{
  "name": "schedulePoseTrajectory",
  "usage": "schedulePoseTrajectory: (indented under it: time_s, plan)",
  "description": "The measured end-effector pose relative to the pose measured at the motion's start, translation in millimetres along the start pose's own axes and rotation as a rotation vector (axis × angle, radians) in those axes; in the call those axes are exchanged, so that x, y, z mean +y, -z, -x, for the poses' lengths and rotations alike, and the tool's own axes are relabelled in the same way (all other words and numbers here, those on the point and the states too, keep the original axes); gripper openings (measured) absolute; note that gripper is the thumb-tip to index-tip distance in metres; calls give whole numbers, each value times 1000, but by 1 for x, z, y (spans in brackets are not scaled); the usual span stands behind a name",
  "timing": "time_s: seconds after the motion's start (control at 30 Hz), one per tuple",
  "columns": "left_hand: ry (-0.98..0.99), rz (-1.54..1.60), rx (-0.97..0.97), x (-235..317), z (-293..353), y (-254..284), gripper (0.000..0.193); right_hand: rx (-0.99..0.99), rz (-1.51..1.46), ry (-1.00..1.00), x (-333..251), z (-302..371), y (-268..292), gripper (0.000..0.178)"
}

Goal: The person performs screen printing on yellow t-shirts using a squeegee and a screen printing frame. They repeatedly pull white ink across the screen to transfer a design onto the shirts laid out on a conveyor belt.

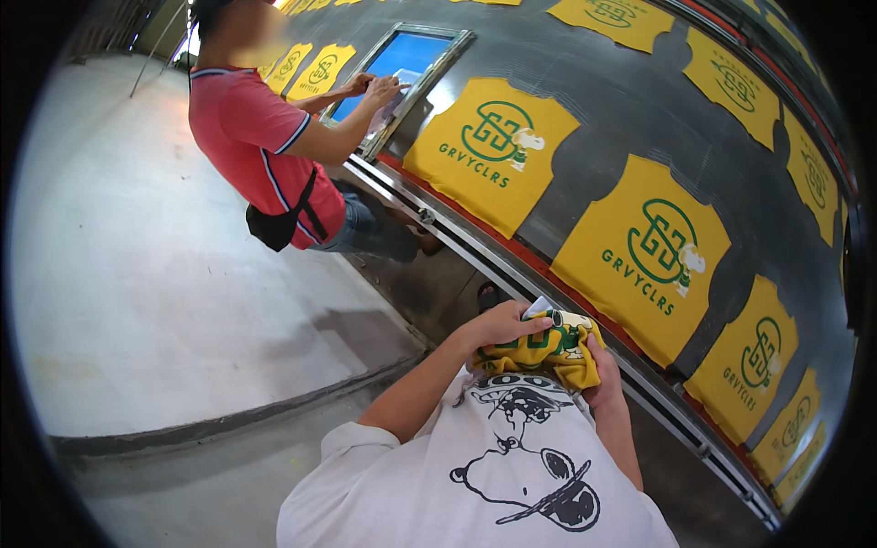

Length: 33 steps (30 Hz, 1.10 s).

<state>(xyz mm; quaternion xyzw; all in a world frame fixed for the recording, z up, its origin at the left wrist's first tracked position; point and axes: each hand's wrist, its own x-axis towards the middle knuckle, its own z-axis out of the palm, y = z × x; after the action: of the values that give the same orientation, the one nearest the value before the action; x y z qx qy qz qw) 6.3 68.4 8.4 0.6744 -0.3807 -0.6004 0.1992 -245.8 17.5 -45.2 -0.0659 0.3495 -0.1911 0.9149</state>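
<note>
Close to my body I hold a bunched yellow printed shirt panel (pixel 539 359) with green lettering and a white cartoon figure on it. My left hand (pixel 505 326) grips its upper left edge, the thumb lying across the top. The fingers of my right hand (pixel 603 373) are closed round its right side, partly hidden by the folds. A small white piece (pixel 537 308) sticks up beside my left fingers; I cannot tell whether it is paper or cloth.
A long dark printing table (pixel 630 128) with a metal rail (pixel 512 265) runs along my right. Several flat yellow shirt panels (pixel 585 256) lie on it. Ahead, a person in a red shirt (pixel 247 128) works at a blue screen frame (pixel 402 59). A raised pale floor (pixel 164 274) ends in a step.
</note>
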Motion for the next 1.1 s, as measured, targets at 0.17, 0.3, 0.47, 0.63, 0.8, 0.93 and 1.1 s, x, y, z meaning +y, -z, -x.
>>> schedulePoseTrajectory:
  time_s: [0.17, 0.3, 0.47, 0.63, 0.8, 0.93, 1.1]
  plan:
    - [47, 76, 9, -11, 11, 43, 48, 14, 57, -4, 8, -27, -41, 45]
    - [-43, 103, 15, -36, 6, 85, 54, 79, 98, 15, 23, -46, -85, 45]
    - [-135, 72, -148, -49, -3, 163, 53, 141, 53, 66, 55, -80, -144, 45]
    - [-98, 68, -234, -54, -1, 224, 53, 168, 33, 87, 76, -105, -188, 44]
    - [-105, 87, -281, -48, 3, 258, 55, 206, -27, 155, 92, -117, -219, 44]
    - [-145, 99, -302, -39, 3, 271, 50, 213, -23, 213, 94, -120, -238, 43]
    - [-178, 59, -305, -48, -8, 282, 49, 197, -27, 231, 96, -126, -245, 43]
